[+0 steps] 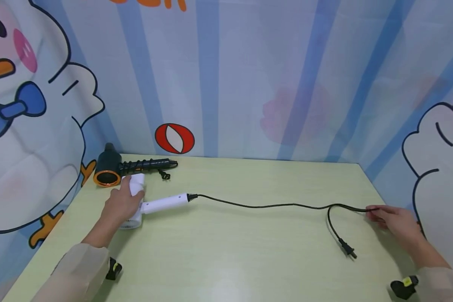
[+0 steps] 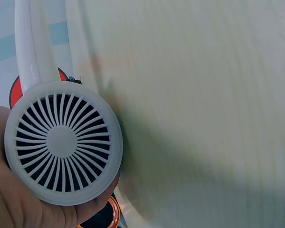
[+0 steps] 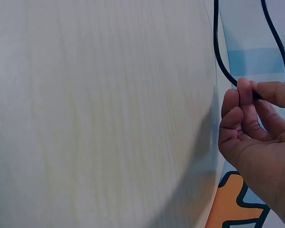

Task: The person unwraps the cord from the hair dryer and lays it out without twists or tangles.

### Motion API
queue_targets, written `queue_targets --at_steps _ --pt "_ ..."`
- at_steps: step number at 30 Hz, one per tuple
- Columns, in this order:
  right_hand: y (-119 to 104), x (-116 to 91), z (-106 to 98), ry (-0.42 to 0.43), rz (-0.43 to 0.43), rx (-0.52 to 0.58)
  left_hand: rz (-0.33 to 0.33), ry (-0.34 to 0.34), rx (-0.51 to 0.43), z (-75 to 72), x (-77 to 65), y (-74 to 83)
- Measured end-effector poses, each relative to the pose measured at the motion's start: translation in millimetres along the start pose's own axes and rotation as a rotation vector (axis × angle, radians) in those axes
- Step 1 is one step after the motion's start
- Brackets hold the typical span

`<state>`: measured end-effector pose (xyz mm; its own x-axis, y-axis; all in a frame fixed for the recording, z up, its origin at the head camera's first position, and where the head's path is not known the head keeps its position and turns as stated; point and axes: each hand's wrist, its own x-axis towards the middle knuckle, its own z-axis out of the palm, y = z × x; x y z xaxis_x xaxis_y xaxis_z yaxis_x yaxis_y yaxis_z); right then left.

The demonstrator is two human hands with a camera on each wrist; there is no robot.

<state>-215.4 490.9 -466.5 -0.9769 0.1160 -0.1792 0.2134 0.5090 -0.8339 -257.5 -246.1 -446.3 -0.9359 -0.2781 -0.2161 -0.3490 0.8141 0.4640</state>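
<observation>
Gripping the smooth white plastic hair dryer by its barrel, your left hand partly hides it at the left of the pale wood-grain table; curved slats ring its round grille. Your right hand pinches a thin black cord, covering its bend. Whether the black two-pin plug touches down is unclear. Beyond lies a dark, orange-rimmed dryer.

Two arms reaching forward, spread wide, in pale beige fabric sleeves
The bare left grip curls in a wide hold; the bare right grip pinches at its fingertips.
</observation>
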Motion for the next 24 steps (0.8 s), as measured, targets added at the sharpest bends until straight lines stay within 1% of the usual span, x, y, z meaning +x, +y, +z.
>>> queue_targets --at_steps 3,5,6,8,11,13,16,20,24 --pt "-1 2 2 -0.046 0.024 0.125 -0.002 0.002 0.0 -0.1 0.1 -1.8" --pt "-3 2 3 -0.052 0.035 0.16 -0.001 0.002 -0.002 -0.5 0.1 -3.1" --pt "-4 3 4 -0.042 0.042 0.151 0.0 0.004 -0.005 -1.2 -0.4 -3.4" --pt "-7 3 8 -0.009 0.058 0.086 0.0 0.01 -0.007 -2.2 -0.4 -4.4" --pt "-9 3 12 0.045 0.062 -0.058 -0.002 0.013 -0.011 -3.4 -0.8 -4.2" --pt "-9 3 14 0.062 0.055 -0.141 -0.003 0.011 -0.008 -3.6 -0.6 -3.7" --pt "-5 5 15 0.08 0.011 -0.237 -0.006 0.004 -0.004 -3.7 -0.5 -3.4" --pt "-5 8 17 0.099 -0.025 -0.321 -0.008 0.003 -0.002 -2.9 0.8 -2.5" --pt "-7 11 20 0.122 0.008 -0.324 0.007 -0.004 0.002 -3.5 1.9 -1.7"
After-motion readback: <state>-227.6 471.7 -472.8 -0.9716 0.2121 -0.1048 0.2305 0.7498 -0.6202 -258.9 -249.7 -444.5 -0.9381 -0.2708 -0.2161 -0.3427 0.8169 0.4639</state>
